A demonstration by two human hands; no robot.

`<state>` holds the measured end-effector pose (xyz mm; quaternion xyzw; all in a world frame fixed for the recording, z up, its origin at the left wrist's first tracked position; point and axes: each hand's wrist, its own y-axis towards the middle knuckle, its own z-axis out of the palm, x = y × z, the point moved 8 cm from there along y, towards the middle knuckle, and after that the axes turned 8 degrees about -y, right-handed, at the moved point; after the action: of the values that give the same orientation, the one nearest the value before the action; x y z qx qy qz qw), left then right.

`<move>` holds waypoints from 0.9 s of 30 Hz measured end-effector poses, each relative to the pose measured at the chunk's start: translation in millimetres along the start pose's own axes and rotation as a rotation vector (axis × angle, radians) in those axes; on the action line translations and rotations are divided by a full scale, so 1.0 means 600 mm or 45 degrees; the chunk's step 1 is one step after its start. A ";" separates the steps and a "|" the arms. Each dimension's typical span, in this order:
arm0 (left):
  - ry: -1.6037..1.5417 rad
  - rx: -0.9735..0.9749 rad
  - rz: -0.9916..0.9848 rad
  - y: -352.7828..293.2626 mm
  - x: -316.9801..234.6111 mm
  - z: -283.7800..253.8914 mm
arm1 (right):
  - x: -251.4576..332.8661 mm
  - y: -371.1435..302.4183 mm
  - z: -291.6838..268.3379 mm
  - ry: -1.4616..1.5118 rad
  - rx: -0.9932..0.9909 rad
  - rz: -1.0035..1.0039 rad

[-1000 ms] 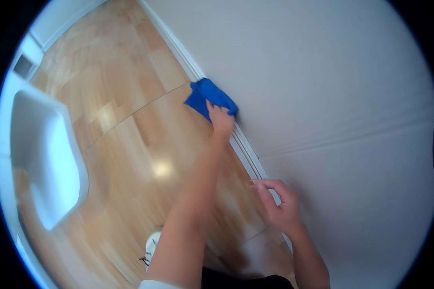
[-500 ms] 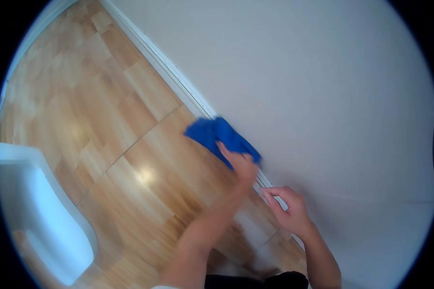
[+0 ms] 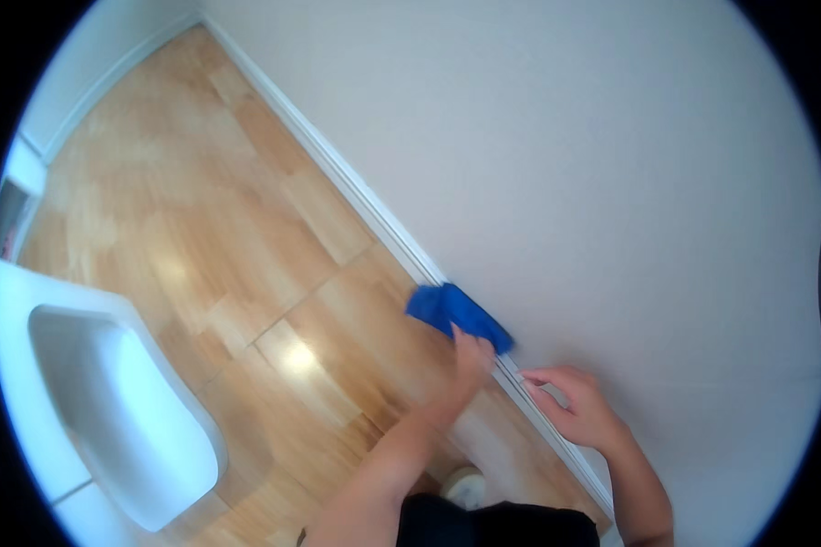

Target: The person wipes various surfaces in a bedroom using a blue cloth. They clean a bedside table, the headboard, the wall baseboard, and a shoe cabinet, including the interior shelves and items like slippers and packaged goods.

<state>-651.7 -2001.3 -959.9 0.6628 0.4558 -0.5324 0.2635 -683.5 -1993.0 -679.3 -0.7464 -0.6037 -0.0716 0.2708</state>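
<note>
My left hand (image 3: 474, 354) is closed on a blue cloth (image 3: 462, 317). The cloth lies along the white baseboard (image 3: 347, 180), with one end spilling onto the wood-look floor. Nearer to me, my right hand (image 3: 575, 403) reaches the baseboard with thumb and forefinger brought close together at the tips. Whatever sits between those fingertips, if anything, is too small to make out.
A pale wall (image 3: 611, 182) rises beyond the baseboard on the right. At left stands a white basin-like fixture (image 3: 146, 319) with a rounded rim. Near my dark clothing (image 3: 493, 527) is a round pale object (image 3: 465, 488), partly hidden. The floor (image 3: 201, 228) runs to a far corner.
The whole view has shifted, showing more of the far corner and the fixture. The cloth looks more bunched under my left hand and remains against the baseboard. My right hand stays behind it.
</note>
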 end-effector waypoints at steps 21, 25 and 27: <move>-0.030 -0.320 0.013 -0.048 -0.124 -0.073 | -0.088 -0.087 -0.001 0.824 -0.340 -0.135; -0.178 -0.800 0.384 -0.015 -0.198 -0.093 | -0.124 -0.139 -0.058 0.723 -0.413 -0.267; -0.283 -0.913 0.391 0.006 -0.172 -0.108 | -0.140 -0.158 -0.051 0.611 -0.360 -0.219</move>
<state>-619.9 -1982.3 -843.6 0.5278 0.4769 -0.3626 0.6021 -787.6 -2068.9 -659.7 -0.6845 -0.5675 -0.3523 0.2920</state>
